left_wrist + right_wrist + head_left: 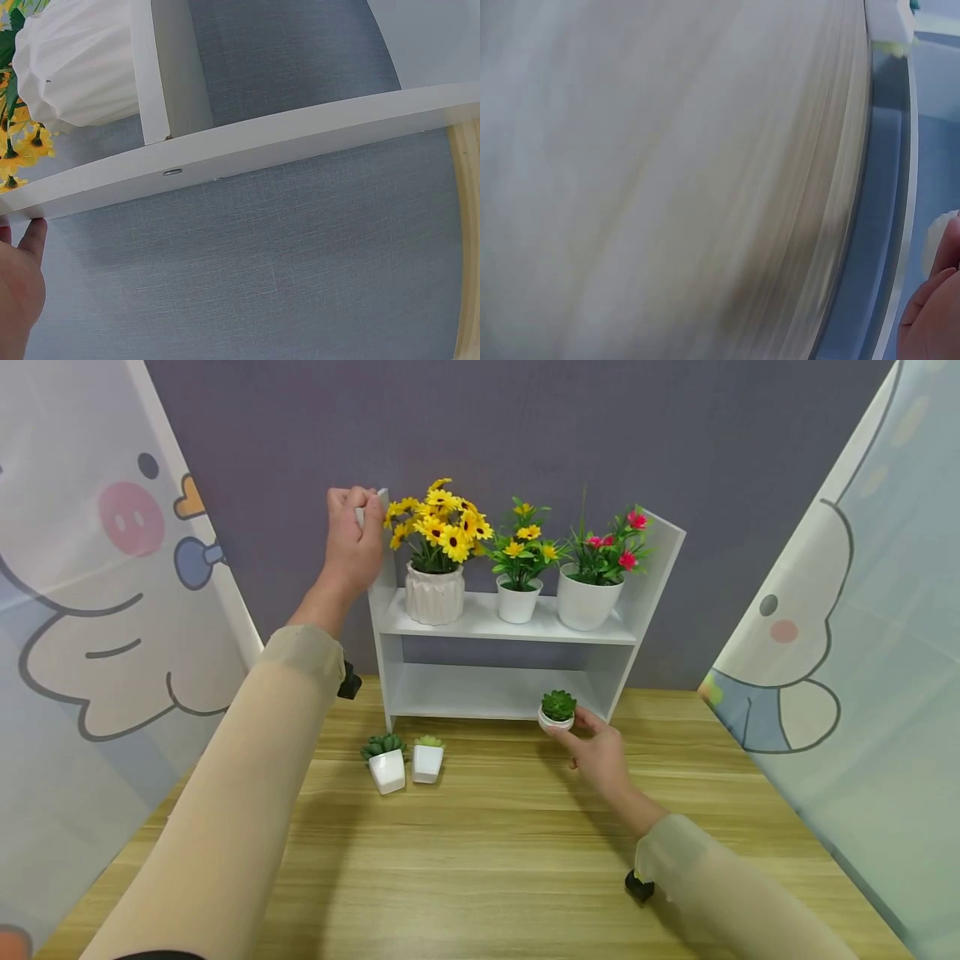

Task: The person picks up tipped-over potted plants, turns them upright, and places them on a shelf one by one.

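My left hand (pixel 356 539) grips the top of the left side panel of a white two-tier shelf (pixel 487 689), fingers curled over its edge. In the left wrist view, fingertips (pixel 34 238) press against that panel (pixel 255 142). Between thumb and fingers, my right hand (pixel 600 760) pinches a small green succulent (pixel 558 703) in a round white pot. The pot overlaps the front edge of the lower board, near its right end. In the right wrist view, only part of the hand (pixel 930 319) and the pale pot (pixel 934 244) show at the right edge.
Yellow daisies in a ribbed pot (pixel 435 596), a smaller yellow-flowered plant (pixel 517 602) and a red-flowered plant (pixel 590 599) stand on the upper board. Two succulents in angular white pots (pixel 387 772) (pixel 427 763) are on the wooden table (pixel 465 868), left of centre.
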A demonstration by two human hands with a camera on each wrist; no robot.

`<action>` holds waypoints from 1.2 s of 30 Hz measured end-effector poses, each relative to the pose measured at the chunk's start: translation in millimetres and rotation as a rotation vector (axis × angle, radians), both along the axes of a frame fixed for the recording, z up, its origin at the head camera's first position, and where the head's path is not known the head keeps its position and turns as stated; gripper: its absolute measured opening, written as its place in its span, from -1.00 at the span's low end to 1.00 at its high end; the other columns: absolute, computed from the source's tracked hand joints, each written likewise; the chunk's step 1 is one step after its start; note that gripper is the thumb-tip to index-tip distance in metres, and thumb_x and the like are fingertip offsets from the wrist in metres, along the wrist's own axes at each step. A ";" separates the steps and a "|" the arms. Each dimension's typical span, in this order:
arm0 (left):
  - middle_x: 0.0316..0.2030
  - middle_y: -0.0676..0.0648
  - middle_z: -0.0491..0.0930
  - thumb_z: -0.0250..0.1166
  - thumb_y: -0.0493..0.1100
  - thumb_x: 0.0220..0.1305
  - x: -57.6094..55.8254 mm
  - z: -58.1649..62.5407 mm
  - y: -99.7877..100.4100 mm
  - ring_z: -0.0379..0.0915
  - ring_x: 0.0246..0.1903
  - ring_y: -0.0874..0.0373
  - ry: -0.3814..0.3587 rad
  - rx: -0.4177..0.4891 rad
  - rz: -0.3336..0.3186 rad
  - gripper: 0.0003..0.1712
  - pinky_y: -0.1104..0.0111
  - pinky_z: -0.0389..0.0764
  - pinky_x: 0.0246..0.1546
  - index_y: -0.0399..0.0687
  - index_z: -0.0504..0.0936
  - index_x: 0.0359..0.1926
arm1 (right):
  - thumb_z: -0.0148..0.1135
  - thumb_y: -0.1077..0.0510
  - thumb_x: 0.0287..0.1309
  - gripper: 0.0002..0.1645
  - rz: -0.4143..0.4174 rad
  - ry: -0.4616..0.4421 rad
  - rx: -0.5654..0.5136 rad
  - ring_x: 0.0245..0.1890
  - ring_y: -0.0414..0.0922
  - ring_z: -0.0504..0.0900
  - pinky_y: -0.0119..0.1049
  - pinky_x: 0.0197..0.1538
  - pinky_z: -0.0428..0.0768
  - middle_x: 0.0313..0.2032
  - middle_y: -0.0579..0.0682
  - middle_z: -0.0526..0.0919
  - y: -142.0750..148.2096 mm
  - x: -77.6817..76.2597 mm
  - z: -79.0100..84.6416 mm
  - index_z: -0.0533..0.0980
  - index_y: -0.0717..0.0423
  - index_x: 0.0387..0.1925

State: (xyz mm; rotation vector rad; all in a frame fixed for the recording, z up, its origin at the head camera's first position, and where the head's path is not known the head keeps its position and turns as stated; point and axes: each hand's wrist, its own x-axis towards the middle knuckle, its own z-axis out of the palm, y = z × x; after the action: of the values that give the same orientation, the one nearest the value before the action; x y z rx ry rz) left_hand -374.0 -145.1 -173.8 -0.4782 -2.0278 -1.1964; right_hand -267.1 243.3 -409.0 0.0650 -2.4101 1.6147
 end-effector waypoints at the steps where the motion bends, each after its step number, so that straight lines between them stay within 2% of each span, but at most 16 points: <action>1: 0.00 0.17 0.04 -0.11 0.10 0.78 -0.2 0.1 -0.1 0.26 0.47 0.02 0.002 0.001 0.000 -0.70 0.38 0.23 0.15 0.14 0.26 -0.20 | 0.62 0.03 0.29 -0.19 -0.012 0.002 -0.005 -0.66 -0.18 0.58 -0.37 -0.54 0.61 0.26 0.29 0.72 2.5 -1.3 0.2 0.52 0.20 0.47; 4: 0.00 0.17 0.05 -0.11 0.09 0.78 -0.8 0.0 -0.4 0.28 0.40 0.08 0.009 0.004 -0.003 -0.70 0.39 0.23 0.13 0.14 0.27 -0.20 | 0.61 0.01 0.32 -0.16 -0.047 -0.002 -0.007 -0.68 -0.20 0.57 -0.38 -0.56 0.61 0.32 0.30 0.68 9.7 -4.8 0.6 0.49 0.21 0.50; 6: 0.00 0.17 0.05 -0.11 0.08 0.78 -1.0 -0.3 -0.6 0.29 0.29 0.16 0.013 0.007 -0.003 -0.71 0.40 0.24 0.10 0.14 0.27 -0.20 | 0.60 -0.02 0.33 -0.13 -0.069 -0.014 -0.004 -0.68 -0.21 0.57 -0.38 -0.57 0.60 0.37 0.31 0.64 13.6 -6.7 1.1 0.47 0.19 0.53; 8: 0.00 0.17 0.05 -0.11 0.09 0.78 -1.1 -0.7 -0.6 0.26 0.16 0.22 0.013 0.007 0.000 -0.71 0.40 0.23 0.07 0.14 0.28 -0.20 | 0.58 -0.04 0.34 -0.13 -0.086 -0.017 0.014 -0.68 -0.19 0.61 -0.39 -0.57 0.61 0.39 0.32 0.62 17.2 -8.7 1.3 0.46 0.18 0.54; 10: 0.00 0.17 0.06 -0.11 0.10 0.78 -1.0 -1.0 -0.5 0.23 0.12 0.26 0.009 0.007 0.005 -0.71 0.40 0.23 0.06 0.14 0.28 -0.19 | 0.58 -0.06 0.34 -0.14 -0.098 -0.013 0.027 -0.67 -0.12 0.66 -0.36 -0.57 0.63 0.38 0.32 0.63 19.9 -10.5 1.3 0.48 0.16 0.53; 16: 0.01 0.17 0.06 -0.12 0.12 0.78 -0.9 -1.0 -0.3 0.25 0.24 0.20 0.007 0.004 0.007 -0.70 0.39 0.24 0.11 0.14 0.29 -0.18 | 0.58 -0.07 0.34 -0.17 -0.128 -0.009 0.066 -0.64 -0.02 0.73 -0.36 -0.61 0.59 0.34 0.29 0.68 26.8 -16.9 -0.9 0.51 0.14 0.50; 19: 0.00 0.17 0.05 -0.11 0.11 0.78 -1.1 -1.0 -0.3 0.24 0.20 0.23 0.011 0.003 0.007 -0.71 0.39 0.23 0.11 0.14 0.28 -0.18 | 0.56 -0.07 0.36 -0.17 -0.129 -0.022 0.081 -0.63 -0.02 0.74 -0.38 -0.61 0.57 0.33 0.29 0.68 28.9 -19.2 -0.7 0.49 0.16 0.51; 23: -0.01 0.18 0.04 -0.11 0.10 0.78 -1.3 -0.4 -0.3 0.24 0.18 0.23 0.016 0.002 0.010 -0.71 0.39 0.22 0.09 0.15 0.28 -0.18 | 0.53 -0.07 0.39 -0.19 -0.130 -0.037 0.083 -0.63 -0.07 0.72 -0.39 -0.59 0.59 0.32 0.26 0.70 29.4 -21.4 1.1 0.49 0.16 0.51; 30: -0.02 0.17 0.04 -0.10 0.06 0.79 -0.5 0.6 -0.2 0.29 0.43 0.00 0.015 0.005 0.010 -0.73 0.39 0.24 0.15 0.15 0.28 -0.20 | 0.49 -0.08 0.44 -0.17 -0.128 -0.052 0.081 -0.65 -0.17 0.70 -0.39 -0.54 0.62 0.30 0.31 0.69 26.1 -27.7 1.9 0.42 0.21 0.54; 36: -0.03 0.18 0.03 -0.11 0.07 0.79 0.1 0.4 0.7 0.29 0.40 -0.03 0.014 0.002 0.013 -0.72 0.38 0.23 0.14 0.15 0.28 -0.19 | 0.48 -0.10 0.44 -0.15 -0.144 -0.049 0.079 -0.68 -0.22 0.65 -0.42 -0.58 0.54 0.28 0.30 0.69 23.3 -32.0 -0.1 0.40 0.21 0.55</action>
State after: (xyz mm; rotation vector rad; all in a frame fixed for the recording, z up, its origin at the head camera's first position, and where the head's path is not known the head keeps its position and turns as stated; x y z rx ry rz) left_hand -373.9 -144.5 -173.4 -0.4711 -2.0152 -1.1839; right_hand -299.2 266.6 -409.1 -0.1325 -2.4527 1.4744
